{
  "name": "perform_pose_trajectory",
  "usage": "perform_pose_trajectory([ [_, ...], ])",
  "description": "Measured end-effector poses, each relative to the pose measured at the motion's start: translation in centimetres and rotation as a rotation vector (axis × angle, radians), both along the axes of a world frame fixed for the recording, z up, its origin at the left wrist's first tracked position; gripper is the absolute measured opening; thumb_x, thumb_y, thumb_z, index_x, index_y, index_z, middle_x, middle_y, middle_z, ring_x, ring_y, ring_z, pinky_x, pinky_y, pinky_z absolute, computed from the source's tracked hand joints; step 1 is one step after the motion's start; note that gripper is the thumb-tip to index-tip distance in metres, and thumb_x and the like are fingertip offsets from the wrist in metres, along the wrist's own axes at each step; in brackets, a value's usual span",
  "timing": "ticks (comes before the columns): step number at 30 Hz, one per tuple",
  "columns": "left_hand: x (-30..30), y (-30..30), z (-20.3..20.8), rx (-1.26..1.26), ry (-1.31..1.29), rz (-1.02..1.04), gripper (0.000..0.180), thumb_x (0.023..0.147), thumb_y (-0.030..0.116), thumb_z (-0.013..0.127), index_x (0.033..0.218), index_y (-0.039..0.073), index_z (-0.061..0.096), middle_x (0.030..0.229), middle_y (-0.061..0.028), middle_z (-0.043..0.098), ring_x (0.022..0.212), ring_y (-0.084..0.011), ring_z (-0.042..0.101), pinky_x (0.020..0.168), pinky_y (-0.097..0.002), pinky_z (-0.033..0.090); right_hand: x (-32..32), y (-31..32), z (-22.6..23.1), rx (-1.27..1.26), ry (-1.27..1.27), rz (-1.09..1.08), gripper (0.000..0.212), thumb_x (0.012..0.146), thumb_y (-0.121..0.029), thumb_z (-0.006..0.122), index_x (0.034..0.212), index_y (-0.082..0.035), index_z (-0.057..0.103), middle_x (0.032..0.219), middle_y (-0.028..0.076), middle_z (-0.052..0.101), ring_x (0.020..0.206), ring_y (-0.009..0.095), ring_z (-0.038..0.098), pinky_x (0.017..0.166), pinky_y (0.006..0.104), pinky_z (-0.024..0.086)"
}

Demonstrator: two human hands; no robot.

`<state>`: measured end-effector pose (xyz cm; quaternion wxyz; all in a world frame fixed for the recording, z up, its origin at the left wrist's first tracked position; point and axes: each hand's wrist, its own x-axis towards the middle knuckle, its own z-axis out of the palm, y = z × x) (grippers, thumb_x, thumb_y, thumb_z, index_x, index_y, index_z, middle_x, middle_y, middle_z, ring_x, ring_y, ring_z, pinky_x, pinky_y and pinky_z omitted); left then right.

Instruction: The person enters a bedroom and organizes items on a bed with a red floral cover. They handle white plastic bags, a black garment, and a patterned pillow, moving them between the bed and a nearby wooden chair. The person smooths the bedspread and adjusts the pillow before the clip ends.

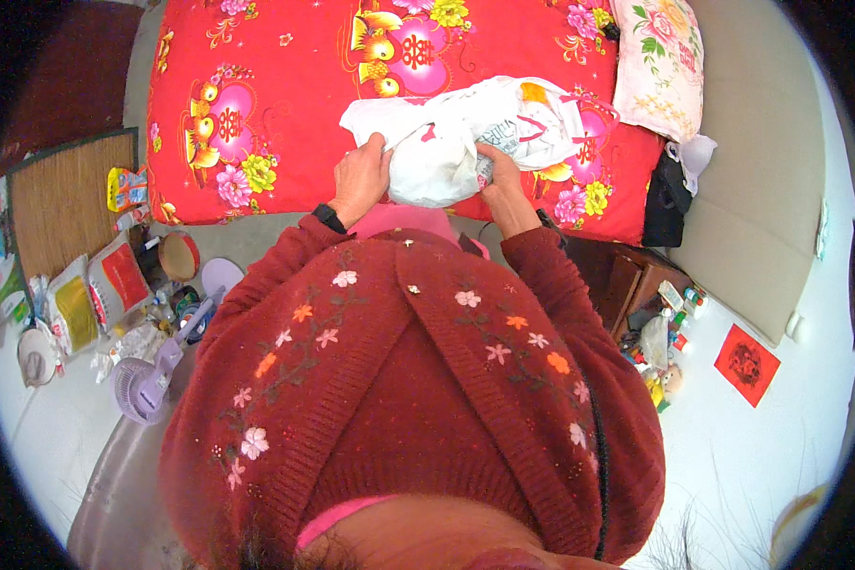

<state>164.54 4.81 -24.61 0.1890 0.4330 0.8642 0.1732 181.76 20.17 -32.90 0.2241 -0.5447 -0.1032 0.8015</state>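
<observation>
A bulging white plastic bag point(434, 166) with red and dark print lies at the near edge of a bed with a red flowered cover point(294, 171). My left hand point(362, 179) grips the bag's left side, its fingers bent against the plastic. On the other side, my right hand point(505, 182) holds the bag with the thumb on top; its other fingers are mostly hidden. Something orange-yellow point(534, 92) shows at the bag's far right end, close to a pink-red handle strip point(606, 106). What else the bag contains is hidden.
A flowered pillow point(663, 66) lies at the bed's right, with black cloth point(667, 201) nearer me. At left stand a light purple fan point(142, 388), packed sacks point(119, 274) and a woven panel point(76, 204). A brown wooden cabinet point(627, 285) is at right.
</observation>
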Motion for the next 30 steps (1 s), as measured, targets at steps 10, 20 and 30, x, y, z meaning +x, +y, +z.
perform_pose_trajectory([
  [10, 1.3, -2.3, -1.9, 0.087, -0.143, -0.027, 0.017, 0.082, 0.016, 0.054, 0.088, 0.004, 0.045, 0.074, -0.0221, 0.056, 0.072, -0.0431, 0.055, 0.058, -0.0511, 0.041, -0.6, 0.3, 0.7, 0.018, -0.008, -0.145, 0.029, 0.078, -0.005, 0.058, 0.106, 0.002, 0.055, 0.098, 0.011, 0.06, 0.085, 0.026, 0.06, 0.071, 0.0385, 0.051],
  [20, 2.9, -0.5, -1.8, 0.353, -0.686, 0.097, 0.01, 0.076, 0.004, 0.056, 0.082, 0.001, 0.049, 0.076, -0.0186, 0.059, 0.07, -0.037, 0.058, 0.059, -0.0434, 0.045, -1.4, 1.7, 0.2, 0.04, 0.235, -0.128, 0.031, 0.08, 0.0, 0.055, 0.111, 0.001, 0.053, 0.107, 0.013, 0.059, 0.097, 0.03, 0.059, 0.087, 0.0432, 0.049],
  [30, -1.2, 0.4, -7.1, 0.319, -0.095, 0.094, 0.016, 0.069, 0.002, 0.059, 0.085, 0.0, 0.056, 0.072, -0.0167, 0.055, 0.068, -0.0386, 0.055, 0.061, -0.0438, 0.044, -3.8, 1.7, -0.6, 0.133, 0.082, -0.179, 0.032, 0.082, -0.013, 0.054, 0.11, 0.002, 0.055, 0.104, 0.013, 0.06, 0.094, 0.026, 0.059, 0.08, 0.0398, 0.05],
])
